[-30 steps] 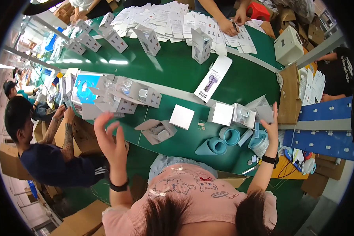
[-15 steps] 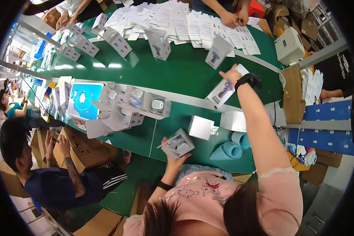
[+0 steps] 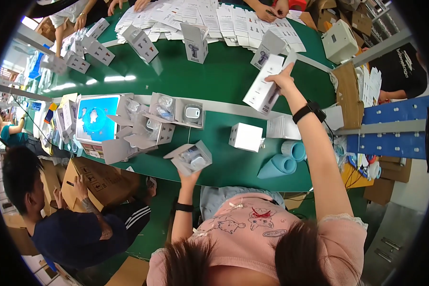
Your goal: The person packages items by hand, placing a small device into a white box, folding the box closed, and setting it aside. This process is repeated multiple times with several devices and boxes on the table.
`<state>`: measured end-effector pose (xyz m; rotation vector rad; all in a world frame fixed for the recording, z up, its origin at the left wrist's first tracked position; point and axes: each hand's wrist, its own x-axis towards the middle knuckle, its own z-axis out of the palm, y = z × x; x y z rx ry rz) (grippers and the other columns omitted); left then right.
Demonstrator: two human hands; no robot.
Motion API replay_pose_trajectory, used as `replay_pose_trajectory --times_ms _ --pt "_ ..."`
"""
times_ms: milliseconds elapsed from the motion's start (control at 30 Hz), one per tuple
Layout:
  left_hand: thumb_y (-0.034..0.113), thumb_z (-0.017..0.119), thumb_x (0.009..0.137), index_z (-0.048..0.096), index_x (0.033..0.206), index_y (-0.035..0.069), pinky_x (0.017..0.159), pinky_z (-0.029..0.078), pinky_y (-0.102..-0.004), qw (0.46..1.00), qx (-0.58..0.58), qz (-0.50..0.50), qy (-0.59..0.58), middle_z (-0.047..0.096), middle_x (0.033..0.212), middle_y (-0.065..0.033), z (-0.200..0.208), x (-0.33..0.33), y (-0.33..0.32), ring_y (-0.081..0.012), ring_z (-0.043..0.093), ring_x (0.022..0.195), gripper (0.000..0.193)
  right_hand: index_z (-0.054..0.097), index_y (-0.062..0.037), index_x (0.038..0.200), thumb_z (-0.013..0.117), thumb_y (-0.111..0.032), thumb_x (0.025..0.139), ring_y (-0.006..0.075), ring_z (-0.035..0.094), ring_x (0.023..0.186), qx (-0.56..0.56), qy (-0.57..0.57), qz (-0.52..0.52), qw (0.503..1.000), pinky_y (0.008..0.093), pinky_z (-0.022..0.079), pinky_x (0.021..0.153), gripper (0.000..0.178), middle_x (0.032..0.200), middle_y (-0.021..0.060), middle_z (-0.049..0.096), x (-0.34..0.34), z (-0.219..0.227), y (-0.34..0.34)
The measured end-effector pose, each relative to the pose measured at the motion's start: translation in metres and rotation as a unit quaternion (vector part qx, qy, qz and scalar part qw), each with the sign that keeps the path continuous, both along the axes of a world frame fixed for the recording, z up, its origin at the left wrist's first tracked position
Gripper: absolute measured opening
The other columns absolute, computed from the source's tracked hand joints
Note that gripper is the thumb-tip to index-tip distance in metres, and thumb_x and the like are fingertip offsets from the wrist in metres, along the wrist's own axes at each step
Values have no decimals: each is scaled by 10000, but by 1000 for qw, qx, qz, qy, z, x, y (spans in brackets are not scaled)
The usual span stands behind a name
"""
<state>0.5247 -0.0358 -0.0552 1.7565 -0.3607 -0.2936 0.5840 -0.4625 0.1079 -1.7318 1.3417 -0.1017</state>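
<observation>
Printed white carton (image 3: 261, 88) was clasped in the right hand (image 3: 284, 81), while the left hand (image 3: 189, 176), well apart, gripped an open filled box (image 3: 203, 166).

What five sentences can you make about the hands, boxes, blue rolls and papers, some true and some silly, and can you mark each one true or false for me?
1. The right hand is holding a long white box. True.
2. The left hand is empty. False: it holds an open box with things inside.
3. The blue rolls are on the green table. True.
4. The spread-out papers are all bright red. False: they are mostly white, with printing on them.
5. The blue rolls are to the left of the open box. False: they are to its right.
</observation>
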Motion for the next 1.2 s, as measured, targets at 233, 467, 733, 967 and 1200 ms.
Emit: replay_pose_trajectory --times_ms 233,467,733,967,1200 --pt "140 810 607 370 1257 -6 961 361 -371 980 127 110 -108 313 1343 -182 33 -40 -5 -284 368 1206 798 -57 -106 1414 742 39 574 266 500 1067 -127 -366 76 919 354 472 840 1168 1217 176 418 -36 36 82" --pt "128 793 605 230 1287 -4 999 272 -441 984 20 -3 -180 273 1287 -223 109 -73 -100 -388 288 1200 894 93 -68 1387 766 4 568 249 491 1077 -206 -417 65 883 350 453 873 1062 1219 134 405 -75 32 110" --pt "107 797 585 226 1287 1 982 299 -445 984 5 56 -169 286 1279 -221 90 -50 -160 -378 310 1188 911 162 -49 1382 793 -61 572 264 440 1136 -215 -417 37 882 365 443 882 1026 1221 134 366 -83 17 120" --pt "152 829 586 246 1273 4 996 281 -427 974 60 87 -200 282 1288 -220 80 -74 -99 -374 309 1191 913 102 -45 1415 780 -77 566 325 359 1224 -232 -361 88 899 358 362 986 1088 1335 180 268 -59 -69 154" --pt "150 812 625 192 1355 16 987 299 -429 979 163 31 -119 296 1300 -252 117 -76 -96 -406 337 1181 967 111 -89 1432 650 -16 675 387 214 1325 -153 -282 262 910 387 286 1055 932 1460 210 106 -110 -43 173"
